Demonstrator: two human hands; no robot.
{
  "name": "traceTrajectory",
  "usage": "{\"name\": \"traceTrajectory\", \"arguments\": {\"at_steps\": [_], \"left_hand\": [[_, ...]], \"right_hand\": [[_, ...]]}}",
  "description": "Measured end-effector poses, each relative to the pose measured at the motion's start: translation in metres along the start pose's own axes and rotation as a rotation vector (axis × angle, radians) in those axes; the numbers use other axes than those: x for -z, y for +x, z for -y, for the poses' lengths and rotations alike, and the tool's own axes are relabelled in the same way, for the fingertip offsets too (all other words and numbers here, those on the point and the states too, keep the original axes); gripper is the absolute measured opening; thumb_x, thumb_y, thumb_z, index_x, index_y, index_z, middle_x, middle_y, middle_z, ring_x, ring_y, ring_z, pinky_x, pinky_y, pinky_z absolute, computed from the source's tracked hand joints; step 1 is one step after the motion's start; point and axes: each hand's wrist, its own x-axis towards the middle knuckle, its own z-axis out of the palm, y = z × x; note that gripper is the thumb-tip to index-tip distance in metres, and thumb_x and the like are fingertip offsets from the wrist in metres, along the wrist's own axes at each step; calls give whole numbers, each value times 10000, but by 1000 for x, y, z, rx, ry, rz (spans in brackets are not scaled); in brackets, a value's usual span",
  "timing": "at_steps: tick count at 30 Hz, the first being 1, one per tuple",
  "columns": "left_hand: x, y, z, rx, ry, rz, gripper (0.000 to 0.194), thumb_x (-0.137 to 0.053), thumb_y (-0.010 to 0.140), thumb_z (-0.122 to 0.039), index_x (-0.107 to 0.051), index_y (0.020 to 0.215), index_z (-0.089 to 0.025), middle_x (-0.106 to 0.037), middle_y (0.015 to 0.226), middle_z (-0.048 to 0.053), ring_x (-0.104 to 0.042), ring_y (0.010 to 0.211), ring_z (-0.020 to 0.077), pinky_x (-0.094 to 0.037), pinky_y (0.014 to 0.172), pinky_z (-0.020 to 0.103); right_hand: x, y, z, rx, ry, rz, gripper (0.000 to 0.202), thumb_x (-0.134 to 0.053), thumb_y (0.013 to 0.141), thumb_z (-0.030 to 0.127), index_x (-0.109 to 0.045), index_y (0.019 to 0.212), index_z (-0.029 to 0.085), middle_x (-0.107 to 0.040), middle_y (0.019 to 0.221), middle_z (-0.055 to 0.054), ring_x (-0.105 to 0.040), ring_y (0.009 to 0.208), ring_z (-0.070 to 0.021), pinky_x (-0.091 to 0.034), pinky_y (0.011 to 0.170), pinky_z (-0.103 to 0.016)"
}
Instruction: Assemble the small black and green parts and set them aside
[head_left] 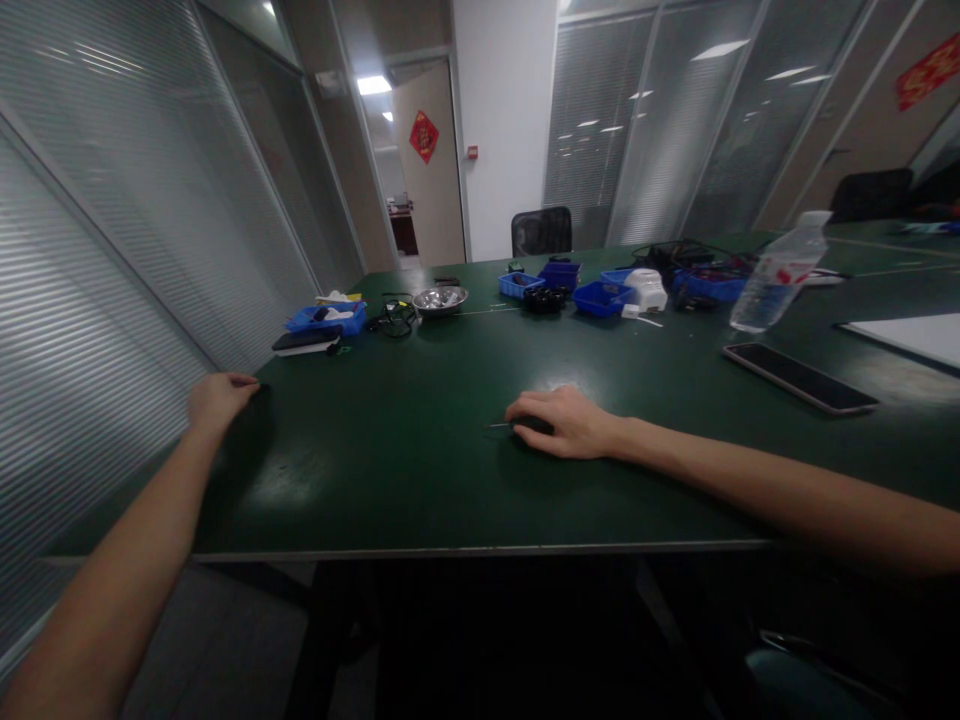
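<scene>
On the dark green table [420,480], my right hand [562,422] rests with its fingers curled round a small dark tool [534,425]. A thin metal shaft sticks out of it to the left, low over the tabletop. Far to the left, my left hand [223,395] is at the table's left edge. Its fingertips are pinched together at a small dark object [262,386], too small to make out.
At the back left are a blue tray [326,320], a black cable [396,320] and a metal bowl [440,300]. Blue bins [602,298] stand at the back middle. A water bottle [780,275] and a phone [799,378] are on the right.
</scene>
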Motion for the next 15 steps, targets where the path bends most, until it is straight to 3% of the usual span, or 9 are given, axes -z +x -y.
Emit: {"name": "traceTrajectory", "arguments": {"at_steps": [15], "left_hand": [[-5,11,7,130,-55,37,345,-805,899,-398,-839,1147,-160,-721,774,0,-548,702,189,-349,650,255]], "right_hand": [[-1,0,-1,3,-14,9,286,-542,1094,385,-661,1257,183,-750,1081,-70,-649,747,-153,-432,678,-298]]}}
